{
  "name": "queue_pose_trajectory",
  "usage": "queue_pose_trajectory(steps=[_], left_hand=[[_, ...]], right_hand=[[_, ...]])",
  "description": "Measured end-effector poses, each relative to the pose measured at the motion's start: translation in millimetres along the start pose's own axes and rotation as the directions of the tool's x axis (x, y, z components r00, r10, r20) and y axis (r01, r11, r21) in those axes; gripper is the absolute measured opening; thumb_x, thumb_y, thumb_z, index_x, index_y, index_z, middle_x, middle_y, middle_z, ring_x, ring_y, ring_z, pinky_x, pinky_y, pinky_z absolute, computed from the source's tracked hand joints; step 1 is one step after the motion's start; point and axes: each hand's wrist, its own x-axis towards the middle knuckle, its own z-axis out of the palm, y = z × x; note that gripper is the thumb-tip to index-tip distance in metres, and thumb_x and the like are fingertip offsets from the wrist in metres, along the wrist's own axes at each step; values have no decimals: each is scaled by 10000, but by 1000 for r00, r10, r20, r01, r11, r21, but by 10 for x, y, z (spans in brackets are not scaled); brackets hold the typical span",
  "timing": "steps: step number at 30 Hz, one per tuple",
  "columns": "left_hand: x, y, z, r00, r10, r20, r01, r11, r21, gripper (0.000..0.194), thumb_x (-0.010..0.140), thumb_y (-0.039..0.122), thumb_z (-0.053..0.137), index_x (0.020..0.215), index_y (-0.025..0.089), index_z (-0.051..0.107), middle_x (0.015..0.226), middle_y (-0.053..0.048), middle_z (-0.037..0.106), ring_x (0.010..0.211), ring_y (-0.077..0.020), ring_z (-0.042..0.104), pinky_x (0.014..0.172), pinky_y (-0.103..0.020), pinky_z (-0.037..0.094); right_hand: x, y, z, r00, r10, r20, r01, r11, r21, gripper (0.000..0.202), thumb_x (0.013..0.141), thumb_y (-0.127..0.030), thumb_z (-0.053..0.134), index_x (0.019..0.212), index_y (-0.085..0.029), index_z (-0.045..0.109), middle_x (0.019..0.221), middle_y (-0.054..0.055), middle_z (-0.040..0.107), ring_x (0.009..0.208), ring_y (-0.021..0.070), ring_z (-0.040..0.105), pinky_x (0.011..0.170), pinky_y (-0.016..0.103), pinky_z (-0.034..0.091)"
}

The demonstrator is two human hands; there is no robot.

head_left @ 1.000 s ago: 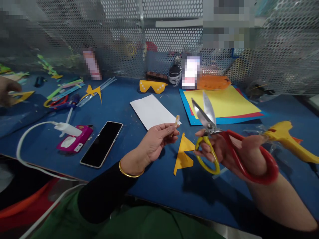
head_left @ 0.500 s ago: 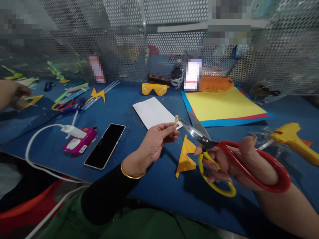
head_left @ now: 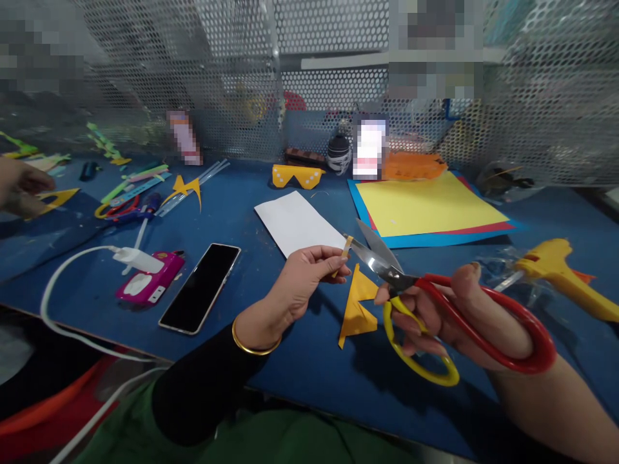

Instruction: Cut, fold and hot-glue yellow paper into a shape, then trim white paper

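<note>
Between thumb and fingers, my left hand [head_left: 314,274] pinches a small yellowish strip [head_left: 348,245], perhaps folded paper; its lower part is hidden by the fingers. My right hand [head_left: 435,309] is inside the handles of a pair of scissors [head_left: 396,277], one handle red and one yellow. The blades are spread apart, with the lower tip close by the strip; whether it touches I cannot tell. Below the blades an orange-yellow paper cutout [head_left: 358,309] with pointed edges lies on the blue table [head_left: 309,361]. Partly behind my left hand lies a white sheet [head_left: 294,222].
Stacked coloured sheets [head_left: 430,206] and a yellow glue gun [head_left: 565,270] lie to the right. A black phone [head_left: 200,287] and a magenta power adapter [head_left: 149,277] with a white cable are at left. Yellow paper glasses [head_left: 297,176] stand behind. Another person's hand [head_left: 22,183] is far left.
The strip in my left hand has tilted to the right and sits slightly lower. The scissors remain spread beside it. The whole view has shifted slightly.
</note>
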Motion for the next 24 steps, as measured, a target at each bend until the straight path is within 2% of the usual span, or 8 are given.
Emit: queue_pose_trajectory(steps=[7, 15, 20, 22, 23, 24], left_hand=[[7, 17, -4, 1000, 7, -9, -7, 1000, 19, 75, 731, 187, 789, 759, 147, 732, 638, -25, 708, 577, -107, 625, 653, -262, 518], [3, 17, -3, 1000, 11, -15, -11, 999, 30, 84, 730, 192, 792, 763, 145, 731, 643, -32, 701, 602, -121, 627, 688, -287, 522], [2, 7, -5, 1000, -6, -26, 8, 999, 47, 68, 734, 179, 788, 757, 140, 738, 645, -33, 703, 605, -118, 633, 682, -276, 517], [4, -6, -4, 1000, -14, -27, 15, 999, 48, 61, 740, 176, 784, 762, 139, 741, 650, -34, 709, 593, -114, 634, 675, -272, 517], [5, -12, -2, 1000, -11, -23, 13, 999, 48, 58, 743, 175, 782, 768, 140, 743, 655, -36, 713, 594, -115, 638, 675, -271, 518], [4, -18, 0, 1000, -4, -20, 5, 999, 47, 56, 745, 173, 780, 773, 141, 744, 660, -38, 717, 598, -116, 642, 676, -272, 519]], right_hand=[[-4, 25, -2, 999, 0, 51, -3, 998, 65, 658, 815, -844, 431, 897, -232, 659, 637, -66, 466, 381, 30, 279, 605, 264, 559], [-33, 45, -20, 1000, 17, -3, -17, 1000, 22, 647, 843, -824, 406, 859, -232, 664, 627, -62, 468, 377, 37, 233, 514, 255, 537], [-51, -20, 37, 992, -39, -124, 24, 992, -125, 593, 881, -762, 435, 880, -212, 656, 548, -86, 398, 357, 41, 198, 456, 249, 489], [-28, -34, 32, 954, -140, -266, 70, 964, -257, 598, 872, -771, 431, 941, -215, 640, 559, -79, 413, 358, 57, 254, 474, 279, 483], [-7, -34, 18, 907, -208, -366, 65, 928, -368, 586, 863, -768, 452, 974, -220, 630, 579, -66, 437, 376, 75, 314, 485, 291, 474], [21, -30, -2, 840, -283, -463, 10, 861, -509, 569, 848, -758, 487, 994, -225, 624, 600, -47, 469, 411, 102, 386, 493, 298, 457]])
